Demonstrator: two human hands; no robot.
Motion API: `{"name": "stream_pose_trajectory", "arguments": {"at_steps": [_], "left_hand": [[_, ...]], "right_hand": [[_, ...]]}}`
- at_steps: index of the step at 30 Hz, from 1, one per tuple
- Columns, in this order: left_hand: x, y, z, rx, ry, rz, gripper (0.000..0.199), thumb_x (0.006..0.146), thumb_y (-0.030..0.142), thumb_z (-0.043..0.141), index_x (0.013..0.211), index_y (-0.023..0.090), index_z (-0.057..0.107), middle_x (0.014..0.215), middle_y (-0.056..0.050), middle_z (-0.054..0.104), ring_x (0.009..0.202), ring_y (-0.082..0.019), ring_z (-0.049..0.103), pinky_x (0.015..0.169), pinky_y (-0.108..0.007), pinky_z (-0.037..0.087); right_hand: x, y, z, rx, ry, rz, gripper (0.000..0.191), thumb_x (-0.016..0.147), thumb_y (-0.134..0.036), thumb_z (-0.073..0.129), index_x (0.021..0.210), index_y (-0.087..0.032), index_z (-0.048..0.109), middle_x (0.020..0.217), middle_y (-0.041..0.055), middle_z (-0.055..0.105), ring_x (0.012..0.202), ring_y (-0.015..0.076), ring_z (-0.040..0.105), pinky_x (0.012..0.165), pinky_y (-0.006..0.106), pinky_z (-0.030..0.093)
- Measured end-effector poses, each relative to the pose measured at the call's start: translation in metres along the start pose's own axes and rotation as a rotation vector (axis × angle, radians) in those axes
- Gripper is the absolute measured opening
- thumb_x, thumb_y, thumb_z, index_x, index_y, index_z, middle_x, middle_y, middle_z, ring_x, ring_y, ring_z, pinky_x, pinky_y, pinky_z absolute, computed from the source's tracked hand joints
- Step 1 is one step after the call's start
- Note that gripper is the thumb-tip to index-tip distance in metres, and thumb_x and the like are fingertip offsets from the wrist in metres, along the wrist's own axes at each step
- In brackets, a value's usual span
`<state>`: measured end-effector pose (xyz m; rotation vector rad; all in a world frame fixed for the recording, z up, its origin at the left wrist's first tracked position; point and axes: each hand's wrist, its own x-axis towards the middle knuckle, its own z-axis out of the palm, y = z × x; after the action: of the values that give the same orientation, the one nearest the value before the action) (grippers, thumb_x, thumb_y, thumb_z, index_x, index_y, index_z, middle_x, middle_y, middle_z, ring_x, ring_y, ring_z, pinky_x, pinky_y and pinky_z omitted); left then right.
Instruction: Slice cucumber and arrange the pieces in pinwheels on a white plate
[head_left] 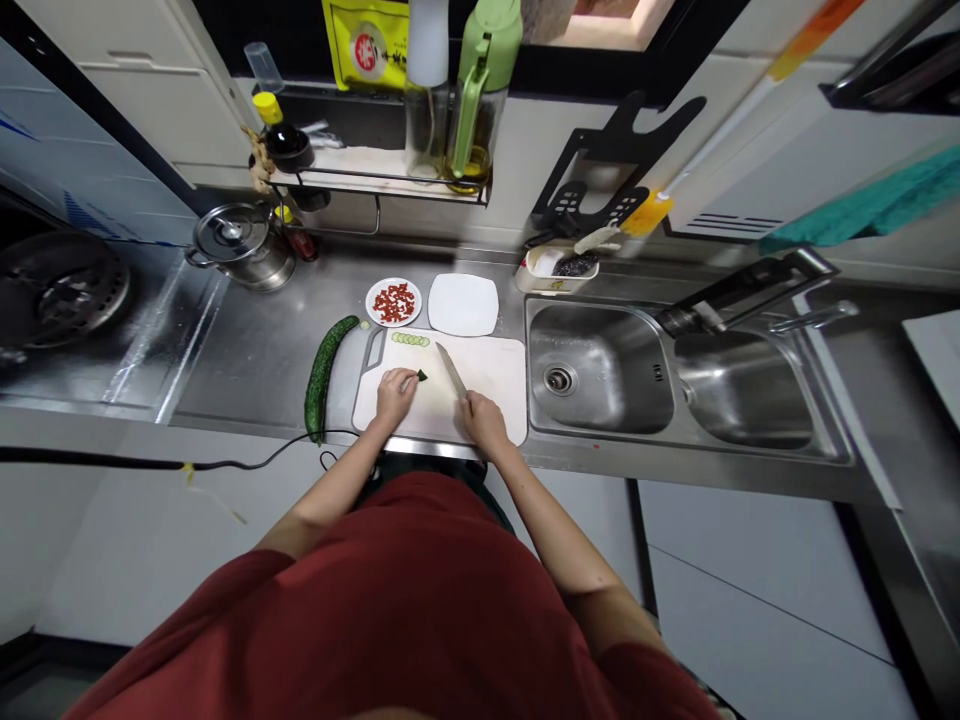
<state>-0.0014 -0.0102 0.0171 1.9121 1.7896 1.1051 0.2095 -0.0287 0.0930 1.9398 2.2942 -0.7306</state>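
My right hand grips the handle of a kitchen knife, its blade slanting away over the white cutting board. The fingertips of my left hand are closed at a small dark green piece of cucumber on the board. Overlapping pale cucumber slices lie in a row near the board's far edge. Left of the board rests a long whole cucumber, with a small cut end near its top.
Behind the board stand a plate of chopped red pieces and a square white plate. A double sink is on the right. A lidded steel pot and a stove burner are on the left. Bottles line a wall shelf.
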Motion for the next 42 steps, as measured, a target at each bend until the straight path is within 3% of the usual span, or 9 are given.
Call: {"name": "stream_pose_trajectory", "arguments": {"at_steps": [6, 15, 26, 42], "left_hand": [[0.0, 0.0, 0.005, -0.027, 0.001, 0.0, 0.014, 0.086, 0.028, 0.057, 0.092, 0.021, 0.066, 0.092, -0.006, 0.068, 0.09, -0.02, 0.06, 0.083, -0.036, 0.046], [0.002, 0.0, 0.009, -0.045, -0.005, 0.036, 0.016, 0.088, 0.03, 0.053, 0.089, 0.022, 0.067, 0.091, -0.005, 0.069, 0.088, -0.019, 0.06, 0.082, -0.036, 0.046], [0.002, -0.002, 0.011, 0.008, -0.034, 0.054, 0.017, 0.089, 0.027, 0.05, 0.083, 0.021, 0.065, 0.088, -0.005, 0.067, 0.086, -0.019, 0.059, 0.081, -0.034, 0.045], [0.003, -0.002, 0.009, 0.047, -0.089, 0.037, 0.015, 0.087, 0.023, 0.049, 0.08, 0.021, 0.062, 0.091, -0.006, 0.065, 0.089, -0.02, 0.056, 0.081, -0.033, 0.044]], "right_hand": [[0.004, -0.012, -0.003, -0.074, -0.062, -0.045, 0.028, 0.098, -0.028, 0.027, 0.116, -0.018, 0.047, 0.105, 0.0091, 0.064, 0.091, 0.0203, 0.061, 0.074, 0.027, 0.04], [0.006, -0.031, 0.002, -0.143, -0.13, -0.088, 0.029, 0.097, -0.019, 0.023, 0.116, -0.018, 0.045, 0.106, 0.0118, 0.062, 0.094, 0.0218, 0.062, 0.08, 0.032, 0.044], [0.005, -0.035, 0.012, -0.211, -0.149, -0.089, 0.028, 0.092, -0.007, 0.03, 0.114, -0.017, 0.042, 0.104, 0.0111, 0.06, 0.09, 0.0199, 0.063, 0.075, 0.03, 0.046], [0.01, -0.039, 0.012, -0.208, -0.169, -0.093, 0.027, 0.093, -0.009, 0.027, 0.114, -0.016, 0.044, 0.106, 0.0117, 0.06, 0.089, 0.0204, 0.064, 0.074, 0.031, 0.047]]}}
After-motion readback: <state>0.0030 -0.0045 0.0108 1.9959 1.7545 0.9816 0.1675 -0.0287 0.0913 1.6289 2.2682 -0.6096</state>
